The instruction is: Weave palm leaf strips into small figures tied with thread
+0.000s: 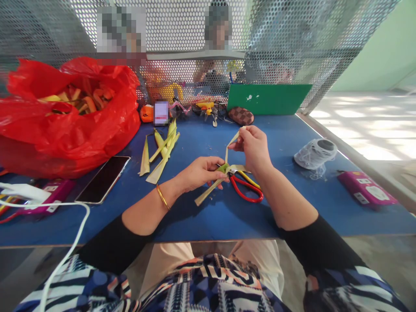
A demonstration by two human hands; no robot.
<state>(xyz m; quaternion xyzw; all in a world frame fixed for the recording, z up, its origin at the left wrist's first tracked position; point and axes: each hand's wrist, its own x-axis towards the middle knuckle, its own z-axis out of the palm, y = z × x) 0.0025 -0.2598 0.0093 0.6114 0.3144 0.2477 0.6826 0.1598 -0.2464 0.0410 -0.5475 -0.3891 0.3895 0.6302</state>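
My left hand (202,171) is closed in a pinch on a pale yellow-green leaf strip (208,193), at a small folded knot of it. The strip's lower end slants down to the blue table (201,214). My right hand (252,145) is closed on the strip's upper end (231,143) and holds it up above the knot. Red and yellow handled scissors (246,187) lie on the table just under both hands.
Several folded leaf pieces (161,152) lie left of centre. A red plastic bag (66,113) of strips fills the far left, with a phone (103,179) beside it. A spool of thread (316,153) and a pink device (367,189) sit at right. Perforated metal screen (276,39) behind.
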